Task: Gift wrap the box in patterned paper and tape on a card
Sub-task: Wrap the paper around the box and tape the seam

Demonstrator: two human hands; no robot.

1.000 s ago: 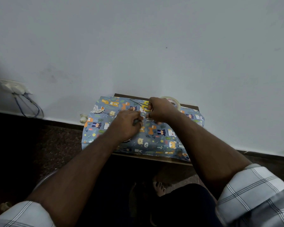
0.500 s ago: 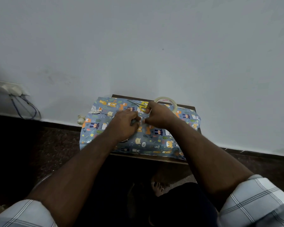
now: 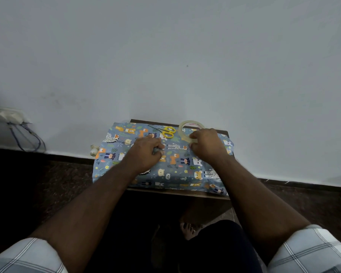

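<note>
Box unseen under patterned paper (image 3: 177, 170), left fingers (image 3: 159, 149) blurred

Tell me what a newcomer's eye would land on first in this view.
First the bright animal-print wrapping paper, spread over a small table against the pale wall. On it the left hand presses near the middle, while the right hand grips a roll of clear tape at the far edge. Between them, near the far edge, lie yellow-handled scissors.
</note>
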